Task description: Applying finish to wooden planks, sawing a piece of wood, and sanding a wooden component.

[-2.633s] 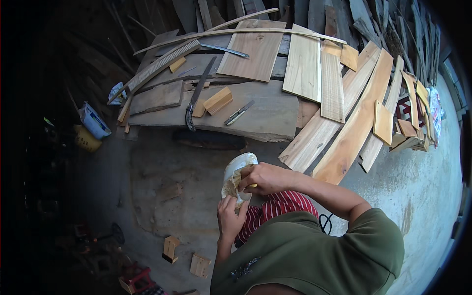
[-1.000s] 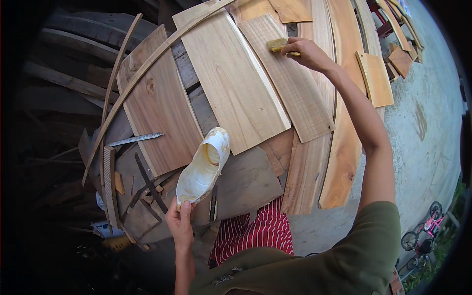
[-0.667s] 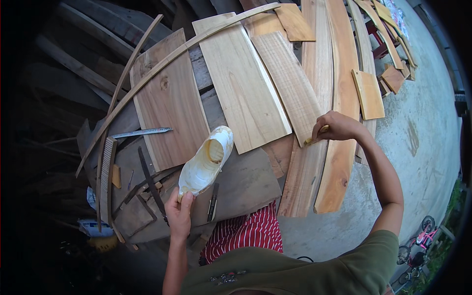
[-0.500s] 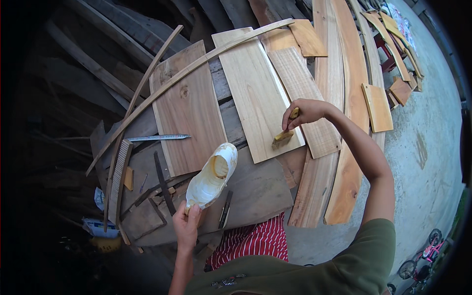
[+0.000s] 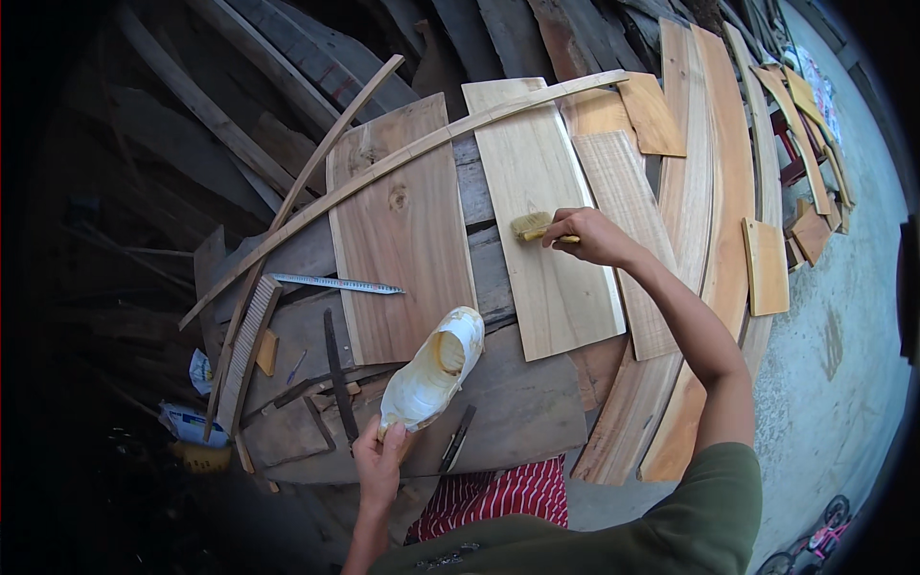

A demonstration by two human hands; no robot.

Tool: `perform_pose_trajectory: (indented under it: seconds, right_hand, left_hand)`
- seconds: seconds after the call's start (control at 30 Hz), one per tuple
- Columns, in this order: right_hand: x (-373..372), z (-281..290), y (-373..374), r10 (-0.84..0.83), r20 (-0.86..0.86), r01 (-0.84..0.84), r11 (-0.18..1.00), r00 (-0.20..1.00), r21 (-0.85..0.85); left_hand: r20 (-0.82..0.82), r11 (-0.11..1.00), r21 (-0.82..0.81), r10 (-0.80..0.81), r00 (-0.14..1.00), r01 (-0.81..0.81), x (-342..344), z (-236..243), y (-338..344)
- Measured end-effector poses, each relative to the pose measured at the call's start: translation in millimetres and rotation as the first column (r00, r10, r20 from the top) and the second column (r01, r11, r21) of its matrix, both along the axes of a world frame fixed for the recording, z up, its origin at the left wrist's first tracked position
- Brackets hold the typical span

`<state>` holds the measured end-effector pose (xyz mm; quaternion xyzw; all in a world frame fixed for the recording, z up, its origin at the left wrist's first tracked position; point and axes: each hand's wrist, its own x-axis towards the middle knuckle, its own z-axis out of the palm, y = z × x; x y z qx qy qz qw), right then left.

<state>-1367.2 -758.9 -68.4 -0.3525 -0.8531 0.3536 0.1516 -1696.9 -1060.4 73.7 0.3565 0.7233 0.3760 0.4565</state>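
My left hand [image 5: 379, 455] grips the lower end of a white cut-open plastic container [image 5: 419, 383], stained yellowish-brown inside, held over the front of the worktable [image 5: 517, 412]. My right hand [image 5: 589, 235] is closed round a yellow-handled brush [image 5: 532, 226], its bristles on the upper middle of a pale board [image 5: 537, 302]. A narrower ribbed-grain board [image 5: 628, 211] lies beside it, under my right forearm. To the left lies a browner board [image 5: 402, 240], crossed at the top by a long thin strip [image 5: 364, 182] and lower down by a steel rule [image 5: 340, 285].
Long planks [image 5: 709, 287] and a small square board [image 5: 767, 268] lie at the right. Offcuts [image 5: 805, 230] are piled beyond. Dark tools [image 5: 340, 374] and a ribbed batten [image 5: 247, 350] lie at left. Stacked rough boards [image 5: 259, 77] fill the back; a pink bicycle [image 5: 819, 537] stands lower right.
My right hand with the brush moved from the narrow board onto the pale board, then up along it. The container stays in my left hand. The view has shifted, so the boards sit lower.
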Motion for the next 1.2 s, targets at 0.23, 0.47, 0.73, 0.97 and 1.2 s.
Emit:
perform_pose_trajectory:
  seconds: [0.23,0.47,0.73,0.97,1.2]
  right_hand:
    - [47,21,18,0.222,0.050,-0.152,0.796,0.974,-0.586]
    - [41,-40,205,-0.257,-0.073,0.256,0.966,0.964,-0.022]
    - [-37,-30,83,-0.322,0.140,0.289,0.933,0.936,0.217]
    - [-120,57,-23,0.096,-0.169,-0.152,0.920,0.981,-0.360]
    - [-219,8,94,0.147,-0.041,-0.150,0.885,0.988,-0.440]
  left_hand:
    - [0.012,1.000,-0.031,0.002,1.000,-0.002,4,-9,33]
    - [0.017,0.998,-0.057,0.001,1.000,-0.001,12,-11,45]
    - [0.001,0.992,-0.010,0.123,0.992,-0.123,-12,-8,19]
    - [0.061,0.944,-0.020,0.330,0.942,-0.330,-43,-9,-7]
    - [0.086,0.873,0.059,0.479,0.873,-0.485,-71,-1,-49]
